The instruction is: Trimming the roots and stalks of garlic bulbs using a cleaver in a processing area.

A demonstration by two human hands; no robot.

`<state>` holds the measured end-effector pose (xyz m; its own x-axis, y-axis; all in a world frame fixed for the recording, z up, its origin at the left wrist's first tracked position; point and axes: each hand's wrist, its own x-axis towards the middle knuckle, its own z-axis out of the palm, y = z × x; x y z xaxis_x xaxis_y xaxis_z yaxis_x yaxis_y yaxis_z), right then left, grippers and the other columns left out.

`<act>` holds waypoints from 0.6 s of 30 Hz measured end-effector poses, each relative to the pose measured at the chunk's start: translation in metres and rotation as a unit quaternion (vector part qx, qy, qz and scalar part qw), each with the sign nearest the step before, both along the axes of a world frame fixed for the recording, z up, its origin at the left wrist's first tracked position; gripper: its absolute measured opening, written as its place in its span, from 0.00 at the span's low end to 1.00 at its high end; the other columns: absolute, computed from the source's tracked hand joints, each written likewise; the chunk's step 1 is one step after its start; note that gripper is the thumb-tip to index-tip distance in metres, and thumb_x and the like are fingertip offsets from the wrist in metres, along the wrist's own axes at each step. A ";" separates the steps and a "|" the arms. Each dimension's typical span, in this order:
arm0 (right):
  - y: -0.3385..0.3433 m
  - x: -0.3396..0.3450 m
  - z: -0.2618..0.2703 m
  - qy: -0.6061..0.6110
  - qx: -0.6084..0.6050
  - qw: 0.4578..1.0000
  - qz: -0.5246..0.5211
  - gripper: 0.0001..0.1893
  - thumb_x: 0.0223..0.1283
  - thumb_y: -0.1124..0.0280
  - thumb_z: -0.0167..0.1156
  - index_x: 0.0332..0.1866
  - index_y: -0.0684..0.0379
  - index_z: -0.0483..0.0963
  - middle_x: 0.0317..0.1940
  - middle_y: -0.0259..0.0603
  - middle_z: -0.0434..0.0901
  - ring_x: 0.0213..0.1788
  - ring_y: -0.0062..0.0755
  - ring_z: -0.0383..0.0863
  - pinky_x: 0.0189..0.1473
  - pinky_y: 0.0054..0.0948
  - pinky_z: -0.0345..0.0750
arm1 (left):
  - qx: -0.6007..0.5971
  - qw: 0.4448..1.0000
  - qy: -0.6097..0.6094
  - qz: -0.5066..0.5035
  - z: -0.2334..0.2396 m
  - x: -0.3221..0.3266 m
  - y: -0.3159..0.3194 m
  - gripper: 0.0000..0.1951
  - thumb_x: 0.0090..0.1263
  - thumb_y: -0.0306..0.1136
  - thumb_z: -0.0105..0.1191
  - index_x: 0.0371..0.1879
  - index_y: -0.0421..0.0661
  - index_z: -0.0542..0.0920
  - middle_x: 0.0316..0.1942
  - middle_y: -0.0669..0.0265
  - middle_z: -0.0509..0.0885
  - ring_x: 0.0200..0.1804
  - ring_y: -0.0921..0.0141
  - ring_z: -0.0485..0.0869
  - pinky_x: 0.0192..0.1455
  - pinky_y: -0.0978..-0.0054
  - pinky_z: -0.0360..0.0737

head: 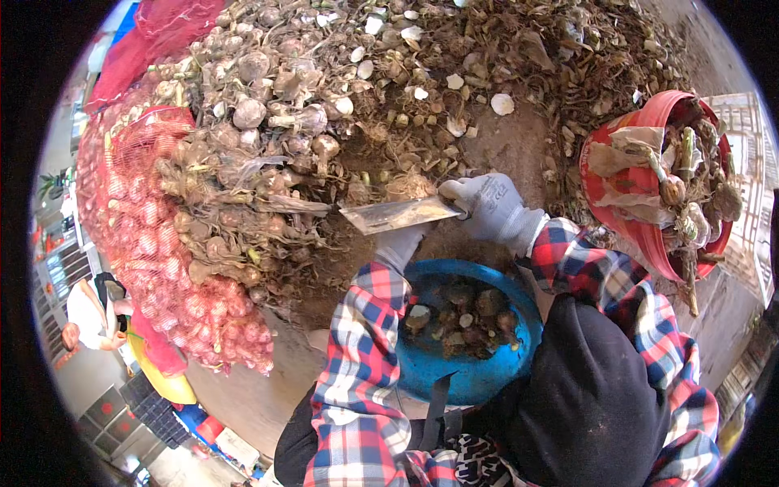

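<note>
My right hand (492, 204), in a pale grey work glove, grips the end of a broad flat knife blade (398, 215) smeared with dirt. Under that blade reaches my left hand (401, 242), also gloved; its fingers are hidden. Just past the blade, in line with the left hand, shows a garlic bulb's root tuft (411, 184); whether the fingers hold it cannot be made out. Below both hands stands a round blue plastic basin (468, 383) with several trimmed pieces and bulbs inside. A large heap of dry garlic bulbs (249, 114) lies to the left and ahead.
Red mesh sacks full of garlic (149, 237) line the left. At right, a red bucket (621, 182) lies tilted with stalks and bulbs at its mouth, beside a white plastic crate (745, 176). Cut stems and roots (487, 42) cover the ground ahead. Another person (91, 313) is at far left.
</note>
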<state>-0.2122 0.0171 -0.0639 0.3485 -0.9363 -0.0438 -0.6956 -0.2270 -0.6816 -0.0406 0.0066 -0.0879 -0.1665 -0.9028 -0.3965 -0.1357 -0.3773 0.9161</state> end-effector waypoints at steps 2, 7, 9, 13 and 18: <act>0.002 0.000 -0.012 -0.005 -0.005 1.000 -0.010 0.16 0.33 0.71 0.57 0.35 0.51 0.69 0.23 0.38 0.75 0.29 0.40 0.76 0.31 0.33 0.71 | 0.002 1.000 0.009 -0.016 0.006 -0.003 0.006 0.21 0.42 0.26 0.62 0.38 0.38 0.73 0.37 0.67 0.78 0.37 0.73 0.77 0.41 0.77 0.73; 0.012 -0.010 -0.059 -0.005 -0.007 1.000 -0.013 0.15 0.36 0.69 0.57 0.36 0.51 0.70 0.26 0.38 0.76 0.31 0.40 0.76 0.31 0.32 0.72 | -0.009 0.998 -0.048 -0.042 0.020 -0.007 0.026 0.21 0.43 0.29 0.61 0.39 0.40 0.73 0.36 0.66 0.78 0.39 0.71 0.77 0.42 0.75 0.73; 0.018 -0.019 -0.095 0.014 0.047 0.994 -0.096 0.13 0.40 0.62 0.56 0.35 0.51 0.71 0.27 0.41 0.76 0.32 0.39 0.77 0.33 0.33 0.73 | -0.130 0.960 -0.244 -0.042 0.016 0.004 0.032 0.20 0.44 0.31 0.60 0.39 0.43 0.74 0.35 0.65 0.78 0.38 0.69 0.77 0.44 0.74 0.73; 0.018 -0.071 -0.071 0.206 0.256 0.928 -0.176 0.14 0.42 0.60 0.57 0.37 0.50 0.72 0.29 0.39 0.77 0.32 0.39 0.77 0.32 0.31 0.73 | -0.178 0.974 -0.122 -0.061 0.038 0.002 0.028 0.19 0.46 0.36 0.59 0.38 0.44 0.74 0.39 0.62 0.76 0.44 0.67 0.74 0.50 0.69 0.70; 0.015 -0.014 -0.019 0.054 0.034 0.996 -0.065 0.11 0.43 0.63 0.55 0.34 0.51 0.70 0.27 0.38 0.76 0.32 0.38 0.77 0.32 0.31 0.73 | -0.067 0.987 -0.146 -0.026 0.034 0.015 0.027 0.23 0.42 0.30 0.63 0.39 0.40 0.72 0.35 0.62 0.77 0.40 0.73 0.76 0.43 0.78 0.74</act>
<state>-0.2264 0.0321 -0.0825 0.2137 -0.9670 -0.1384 -0.7860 -0.0860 -0.6122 -0.0255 0.0333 -0.0543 -0.1110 -0.9433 -0.3127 -0.4179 -0.2412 0.8759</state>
